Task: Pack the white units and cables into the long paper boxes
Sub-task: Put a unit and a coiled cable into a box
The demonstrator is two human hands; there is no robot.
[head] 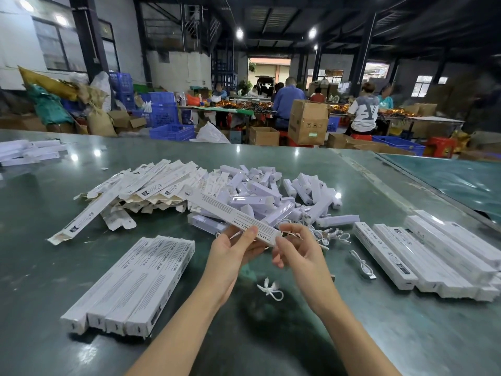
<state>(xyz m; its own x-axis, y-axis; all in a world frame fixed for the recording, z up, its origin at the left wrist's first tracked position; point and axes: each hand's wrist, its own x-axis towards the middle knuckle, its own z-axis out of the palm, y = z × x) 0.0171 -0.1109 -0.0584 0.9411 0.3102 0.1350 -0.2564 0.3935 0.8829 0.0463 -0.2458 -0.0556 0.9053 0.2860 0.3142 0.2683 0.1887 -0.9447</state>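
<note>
I hold one long paper box [233,214] in both hands, above the middle of the green table [311,335]. My left hand [233,252] pinches it near its close end, thumb on the printed top face and fingers curled underneath. My right hand [295,249] pinches the very end of the box between thumb and fingertips. The box slants away from me toward the far left, its far end hanging over the pile of white units [265,195].

That pile lies just beyond my hands, a loose heap of short white bars. At its near right edge is a tangle of white cables [329,234]. One coiled cable [363,267] lies alone to the right of my right hand, and a small tied white cable bundle [271,290] rests on the table near me, between my forearms.

To the far left of the units sits a heap of flat, unfolded boxes [141,189]. Near left, four filled boxes [132,286] lie side by side, touching. On the right, more closed boxes [439,256] are stacked in a row. A few more white boxes [27,151] lie at the far left edge of the table.

Beyond the table, people [363,109] sit at workbenches among cardboard cartons [307,122] and blue crates [162,109].
</note>
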